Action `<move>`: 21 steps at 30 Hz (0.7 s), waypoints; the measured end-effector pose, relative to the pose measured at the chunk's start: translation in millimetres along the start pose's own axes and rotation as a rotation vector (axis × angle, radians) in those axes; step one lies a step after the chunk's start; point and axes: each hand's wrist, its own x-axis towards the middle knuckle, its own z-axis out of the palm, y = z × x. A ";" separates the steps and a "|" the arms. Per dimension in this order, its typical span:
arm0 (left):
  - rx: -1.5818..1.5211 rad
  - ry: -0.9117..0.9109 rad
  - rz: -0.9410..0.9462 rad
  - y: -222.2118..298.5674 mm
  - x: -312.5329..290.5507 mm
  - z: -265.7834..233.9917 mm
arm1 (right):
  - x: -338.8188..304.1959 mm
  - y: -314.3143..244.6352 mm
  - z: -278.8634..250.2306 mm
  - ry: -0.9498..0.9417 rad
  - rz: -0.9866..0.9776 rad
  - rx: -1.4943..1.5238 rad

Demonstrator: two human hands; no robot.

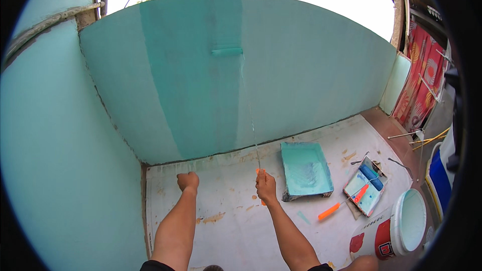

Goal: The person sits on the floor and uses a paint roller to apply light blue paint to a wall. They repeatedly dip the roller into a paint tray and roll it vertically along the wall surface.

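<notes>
Wall at left [65, 135]: pale turquoise, smooth, meeting the facing wall at a rough, dark corner seam.
Left hand [188, 181]: bare, fingers curled into a loose fist above the white, tan-stained floor sheet [226, 243]; no tool visible in it.
Facing wall [311, 65]: greyish turquoise, with a broad, darker teal paint band [193, 80] left of its middle.
Roller [227, 51]: cylindrical, turquoise, apparently touching the facing wall high up, at the band's right edge.
Rod [252, 115]: long, thin, running from roller down to handle.
Right hand [266, 188]: wrapped round the bright orange roller handle [260, 171], ends showing above and below the fist.
Large tray [287, 163]: rectangular, turquoise-coated, paint inside, on the sheet near the right hand.
Small tray [371, 198]: white, paint-smeared, holding a blue roller sleeve [370, 176]; loose orange handle [329, 212] just beside.
Bucket [369, 233]: white and red, round-mouthed, turquoise inside, far right.
Rolling work: judging by the contact, coating of the upper wall, right side unfinished.
Next stroke: likely in need of even pressure and slight overlap along the band's edge.
</notes>
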 end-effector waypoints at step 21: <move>0.031 0.056 -0.003 -17.1 31.7 11.7 | -115.6 149.4 -28.6 0.012 0.445 -0.373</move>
